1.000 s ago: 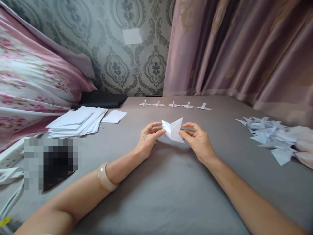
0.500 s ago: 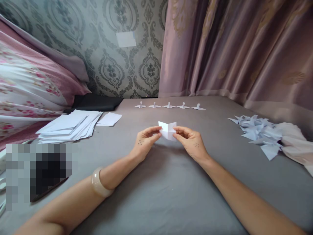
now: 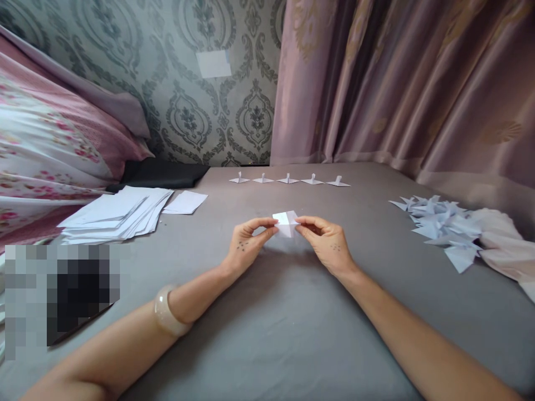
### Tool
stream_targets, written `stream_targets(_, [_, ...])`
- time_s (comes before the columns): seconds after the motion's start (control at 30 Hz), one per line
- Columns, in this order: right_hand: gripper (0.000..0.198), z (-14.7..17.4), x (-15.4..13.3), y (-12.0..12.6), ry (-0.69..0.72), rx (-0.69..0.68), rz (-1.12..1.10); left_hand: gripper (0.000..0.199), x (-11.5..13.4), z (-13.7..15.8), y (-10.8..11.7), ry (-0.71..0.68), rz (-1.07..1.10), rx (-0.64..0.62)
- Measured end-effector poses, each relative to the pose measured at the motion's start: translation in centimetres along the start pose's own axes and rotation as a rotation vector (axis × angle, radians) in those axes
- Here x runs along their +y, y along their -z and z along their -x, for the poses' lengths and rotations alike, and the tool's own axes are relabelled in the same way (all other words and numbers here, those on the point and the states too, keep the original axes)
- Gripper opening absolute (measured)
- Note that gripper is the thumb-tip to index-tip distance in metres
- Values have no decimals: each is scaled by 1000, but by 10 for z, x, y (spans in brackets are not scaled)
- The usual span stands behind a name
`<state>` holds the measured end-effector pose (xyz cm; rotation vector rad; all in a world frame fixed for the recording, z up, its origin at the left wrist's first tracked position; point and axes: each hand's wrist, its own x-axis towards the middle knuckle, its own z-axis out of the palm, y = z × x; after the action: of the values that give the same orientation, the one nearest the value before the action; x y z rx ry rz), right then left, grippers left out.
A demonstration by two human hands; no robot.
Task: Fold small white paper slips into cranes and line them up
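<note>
A small folded piece of white paper (image 3: 286, 225) is held up between my two hands, just above the grey cloth surface (image 3: 267, 323). On its left edge my left hand (image 3: 251, 240) pinches it between thumb and fingers. My right hand (image 3: 326, 239) grips the right edge in the same pinching way. Creases run across the paper, and its upper part leans at an angle. Beyond it, several folded paper birds (image 3: 288, 179) stand in a row near the far edge of the surface.
At left lie a stack of white paper sheets (image 3: 121, 214) and a few smaller sheets (image 3: 185, 203) beside it. A black folded item (image 3: 161, 174) rests behind them. To the right is a pile of folded paper pieces (image 3: 447, 223) against pale fabric (image 3: 505, 245). A blurred-out dark object (image 3: 83, 295) sits front left.
The paper's upper part has gone from a wide open V with two raised corners to a narrower, folded-over shape. Both hands keep their pinch and have drawn slightly closer together.
</note>
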<state>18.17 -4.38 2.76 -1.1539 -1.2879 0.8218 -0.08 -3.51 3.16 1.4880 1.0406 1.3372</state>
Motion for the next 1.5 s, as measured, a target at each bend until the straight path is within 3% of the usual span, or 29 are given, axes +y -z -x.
stream_targets(0.3, [18,0,1,-1,-6,-20,10,14,2,1,1,6,-10,-71])
stream_targets(0.6, [18,2,-4,-2,-13,-32,6,9,-1,0,1,9,1,-17])
stream_targets(0.87, [17,2,-8,-1,144,-49,153,7,1,-2,3,-164,-83,-54])
stream_targets(1.03, [12,6,-12,0,185,-132,194,7,1,-2,3,-233,-171,-104])
stream_targets(1.27, [15,10,-17,0,320,-201,268,10,2,0,4,-258,-210,-157])
stream_targets(1.5, [14,14,-17,0,276,-226,252,10,4,1,4,-240,-159,-201])
